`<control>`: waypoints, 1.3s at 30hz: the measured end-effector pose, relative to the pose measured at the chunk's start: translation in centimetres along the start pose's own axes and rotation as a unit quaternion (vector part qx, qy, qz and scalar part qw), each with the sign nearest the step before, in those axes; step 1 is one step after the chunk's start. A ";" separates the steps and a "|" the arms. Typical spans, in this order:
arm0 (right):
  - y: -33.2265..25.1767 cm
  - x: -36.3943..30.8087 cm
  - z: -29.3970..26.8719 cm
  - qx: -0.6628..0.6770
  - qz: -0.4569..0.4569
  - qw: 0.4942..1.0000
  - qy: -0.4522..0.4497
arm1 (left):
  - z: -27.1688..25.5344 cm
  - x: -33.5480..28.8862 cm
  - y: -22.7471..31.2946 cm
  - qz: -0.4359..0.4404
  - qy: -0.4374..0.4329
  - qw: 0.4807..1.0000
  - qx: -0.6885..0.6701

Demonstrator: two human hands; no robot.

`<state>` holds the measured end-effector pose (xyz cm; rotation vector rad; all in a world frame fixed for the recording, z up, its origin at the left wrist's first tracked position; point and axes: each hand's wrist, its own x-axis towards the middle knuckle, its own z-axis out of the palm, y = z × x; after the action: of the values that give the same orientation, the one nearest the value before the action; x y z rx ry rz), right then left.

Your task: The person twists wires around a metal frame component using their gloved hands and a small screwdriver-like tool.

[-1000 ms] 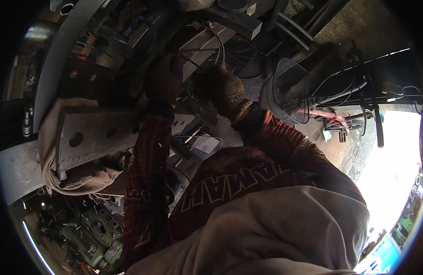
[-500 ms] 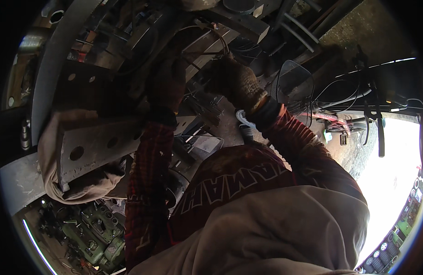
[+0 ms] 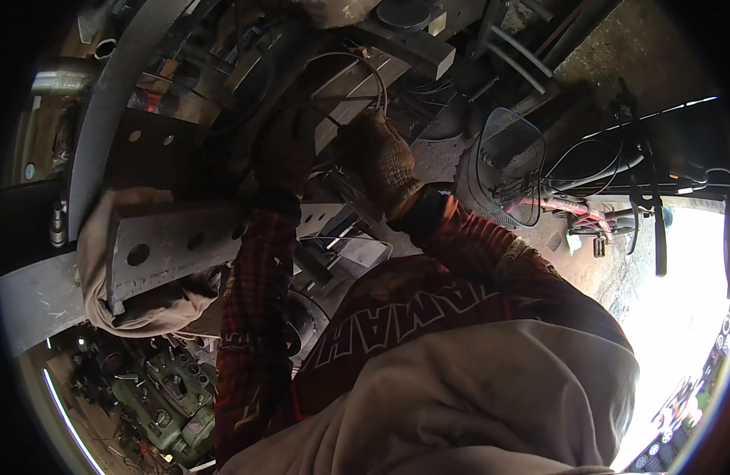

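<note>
My left hand [image 3: 284, 150], in a dark work glove, is in deep shade over the steel parts; its fingers cannot be made out. My right hand [image 3: 387, 162], in a brownish knit glove, is close to its right. The fingers of that hand curl inward, and what they grip is lost in shadow. A thin curved cable or hose [image 3: 374, 70] arches above both hands and comes down at the right glove. Between the gloves shows a thin dark rod [image 3: 330, 119], beside a pale flat metal bar [image 3: 345, 89].
A thick steel beam with round holes [image 3: 163, 245] lies at left on a brown cloth [image 3: 96, 269]. Right of my hands stands a wire mesh basket [image 3: 503, 170], with a red bicycle frame [image 3: 575, 207] beyond it. A green machine [image 3: 163, 408] is at the lower left.
My right hand has shifted left, nearer to my left hand, and more of the mesh basket shows. My left hand stays almost in place. The whole view has tilted slightly.
</note>
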<state>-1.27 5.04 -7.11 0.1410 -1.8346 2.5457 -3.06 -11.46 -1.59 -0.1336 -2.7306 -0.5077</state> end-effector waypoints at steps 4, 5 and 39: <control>-3.7 0.7 -1.0 0.039 0.048 0.998 -0.018 | 0.4 0.1 -0.6 -0.004 0.023 0.999 -0.034; -3.8 1.8 -2.4 -0.124 -0.060 0.989 -0.058 | 0.3 0.4 -0.1 -0.025 0.019 0.998 -0.047; -6.0 -8.1 -5.1 -0.271 -0.085 0.942 -0.180 | -2.4 -6.9 14.4 0.002 0.014 0.991 -0.135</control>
<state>6.70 12.21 -3.61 0.7584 -2.4431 1.9051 6.33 0.87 2.72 -0.1970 -2.6204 -0.8700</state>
